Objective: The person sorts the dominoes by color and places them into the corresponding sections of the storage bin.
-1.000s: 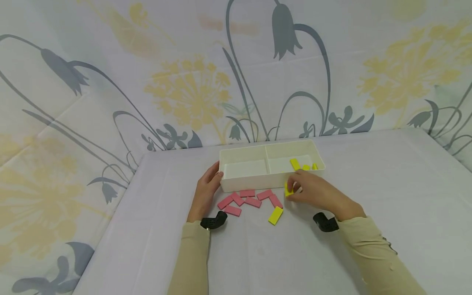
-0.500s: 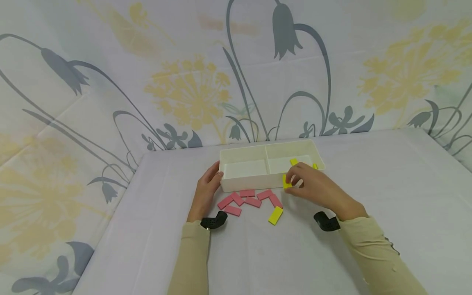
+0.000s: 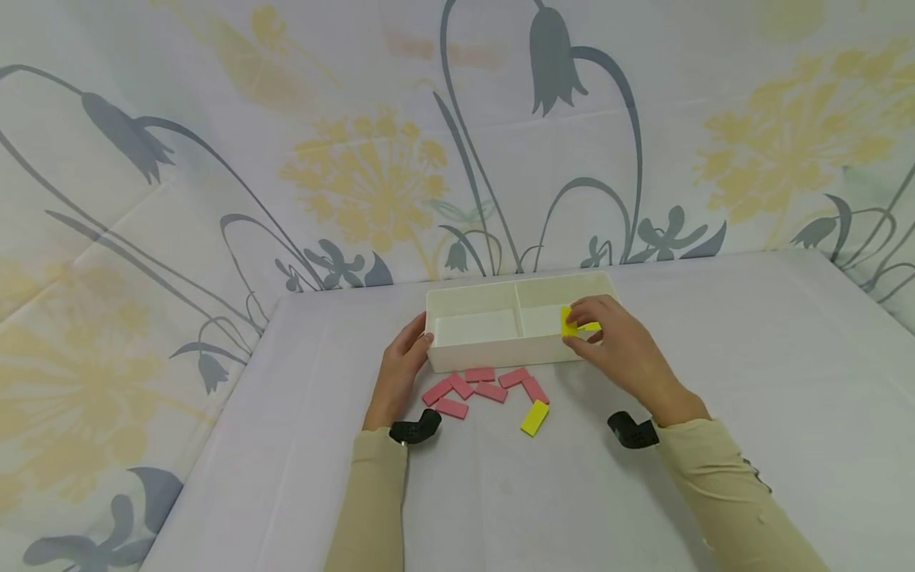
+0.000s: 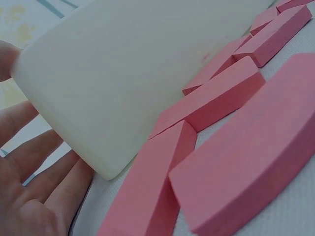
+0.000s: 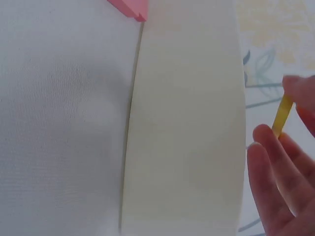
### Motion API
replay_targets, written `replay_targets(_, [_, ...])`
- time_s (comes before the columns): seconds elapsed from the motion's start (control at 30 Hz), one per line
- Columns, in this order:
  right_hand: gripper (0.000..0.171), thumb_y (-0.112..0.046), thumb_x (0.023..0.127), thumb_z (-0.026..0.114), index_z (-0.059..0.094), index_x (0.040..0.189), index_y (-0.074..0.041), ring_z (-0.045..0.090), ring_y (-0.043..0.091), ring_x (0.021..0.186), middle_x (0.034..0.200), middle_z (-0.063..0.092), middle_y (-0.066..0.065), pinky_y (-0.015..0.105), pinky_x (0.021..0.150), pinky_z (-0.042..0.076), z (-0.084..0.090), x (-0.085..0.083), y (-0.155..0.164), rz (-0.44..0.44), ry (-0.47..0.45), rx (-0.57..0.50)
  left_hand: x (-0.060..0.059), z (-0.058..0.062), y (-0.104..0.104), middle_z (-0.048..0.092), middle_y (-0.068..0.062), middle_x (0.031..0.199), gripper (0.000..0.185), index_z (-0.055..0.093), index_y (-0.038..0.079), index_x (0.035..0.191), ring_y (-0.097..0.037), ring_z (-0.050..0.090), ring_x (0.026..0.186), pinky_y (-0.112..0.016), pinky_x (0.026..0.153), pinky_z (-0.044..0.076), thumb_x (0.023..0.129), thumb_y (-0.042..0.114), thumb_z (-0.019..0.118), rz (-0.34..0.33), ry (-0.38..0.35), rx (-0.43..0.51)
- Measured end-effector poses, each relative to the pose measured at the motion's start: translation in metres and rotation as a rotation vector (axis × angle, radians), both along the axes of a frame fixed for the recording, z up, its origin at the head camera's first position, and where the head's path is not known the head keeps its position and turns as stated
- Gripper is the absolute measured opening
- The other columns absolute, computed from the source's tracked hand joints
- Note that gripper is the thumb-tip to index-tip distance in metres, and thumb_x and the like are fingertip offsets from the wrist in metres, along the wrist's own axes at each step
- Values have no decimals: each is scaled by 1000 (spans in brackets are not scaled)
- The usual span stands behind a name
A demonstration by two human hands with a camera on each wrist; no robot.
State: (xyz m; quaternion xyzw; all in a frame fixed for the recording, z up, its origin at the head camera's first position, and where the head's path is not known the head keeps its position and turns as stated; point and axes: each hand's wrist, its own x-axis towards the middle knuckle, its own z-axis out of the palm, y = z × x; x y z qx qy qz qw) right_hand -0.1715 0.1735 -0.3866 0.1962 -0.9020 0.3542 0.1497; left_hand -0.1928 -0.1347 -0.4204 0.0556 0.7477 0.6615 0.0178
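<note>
A white two-compartment box (image 3: 493, 351) stands in front of the patterned cloth. My left hand (image 3: 397, 373) lies along its left end, thumb at the front corner; in the left wrist view the fingers (image 4: 37, 155) stretch fairly straight beside the end wall. Between thumb and fingertips, my right hand (image 3: 625, 349) pinches a small yellow block (image 3: 567, 322) above the front rim of the right compartment. The right wrist view shows the held block (image 5: 282, 115) edge-on. Another yellow block (image 3: 589, 326) shows inside that compartment, partly hidden by the right hand.
Several pink blocks (image 3: 491, 392) lie loosely in front of the box, some touching each other. One yellow block (image 3: 534, 418) lies on the white tablecloth (image 3: 486, 492) nearer to me, by the pink ones. A cloth with printed flowers (image 3: 372, 183) hangs behind.
My right hand has lifted the yellow block from before the box's front wall up and forward to over the right compartment's rim. The left hand has stayed at the box's left end.
</note>
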Motion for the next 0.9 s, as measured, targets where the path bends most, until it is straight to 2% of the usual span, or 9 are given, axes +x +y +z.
replay_targets(0.1, [26, -5, 77, 69, 55, 98, -5, 57, 23, 90, 109, 50, 7, 38, 69, 51, -3, -2, 4, -57, 5, -42, 0, -1, 0, 37, -2, 138, 49, 37, 15, 137, -15, 38, 122, -34, 97, 34, 92, 31, 48, -5, 9, 4])
replay_targets(0.3, [20, -6, 80, 65, 56, 98, -5, 57, 24, 92, 111, 49, 8, 40, 74, 49, -12, -7, 7, -61, -66, -115, 0, 0, 0, 35, -5, 140, 53, 36, 14, 137, -19, 36, 124, -35, 97, 34, 91, 36, 49, -20, 19, 5])
replay_targets(0.57, [20, -19, 85, 61, 54, 100, -9, 61, 25, 86, 111, 49, 6, 37, 70, 50, -19, -9, 5, -100, -187, -83, 0, 1, 1, 35, -6, 140, 53, 36, 13, 137, -17, 38, 123, -36, 97, 33, 91, 37, 49, -18, 27, 2])
replay_targets(0.9, [20, -12, 85, 61, 54, 103, -7, 60, 27, 89, 113, 47, 9, 39, 73, 50, -24, -10, 1, -109, -173, -112, -1, -1, -1, 35, -6, 140, 54, 36, 13, 137, -16, 38, 122, -36, 97, 34, 90, 37, 49, -16, 26, 3])
